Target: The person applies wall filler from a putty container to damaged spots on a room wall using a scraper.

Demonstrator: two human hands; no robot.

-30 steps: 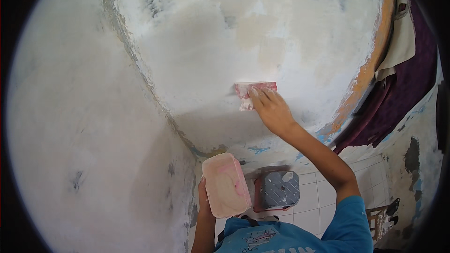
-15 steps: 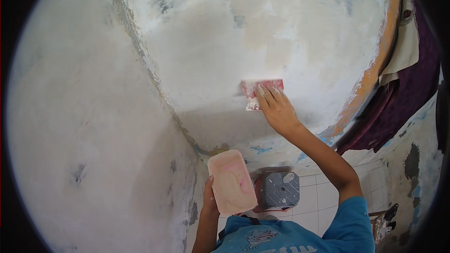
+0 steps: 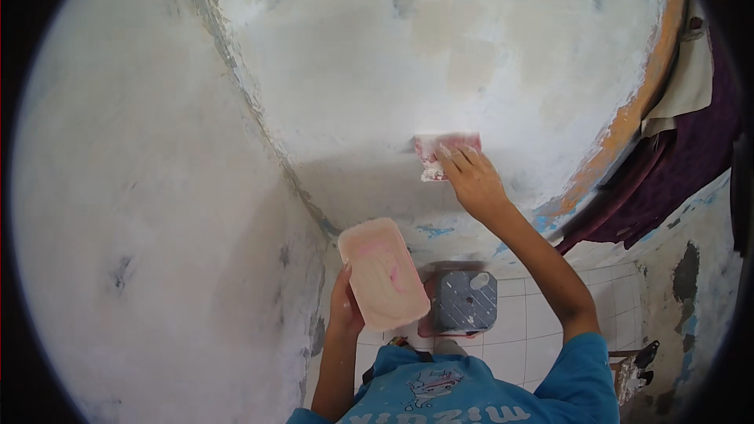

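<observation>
My right hand [image 3: 476, 180] is closed on a red putty spreader [image 3: 440, 146], a flat blade smeared with white putty. Its far edge lies against the pale plastered wall [image 3: 338, 94] in front of me. My left hand [image 3: 344, 306] grips the left side of a pink rectangular tub [image 3: 382, 271]. Cream putty with a pink streak coats the inside of the tub, which is held tilted in front of my body, below the spreader. The fingers under the tub are hidden.
A grey putty-spattered stool [image 3: 466, 301] stands on the white tiled floor [image 3: 510, 322]. Another plastered wall [image 3: 157, 188] meets the front one at a rough corner on the left. Dark purple cloth [image 3: 667, 165] hangs at the right, beside an orange-brown strip [image 3: 624, 122].
The spreader has shifted slightly right along the wall. My left hand has raised the tub a little, and the whole view has shifted slightly.
</observation>
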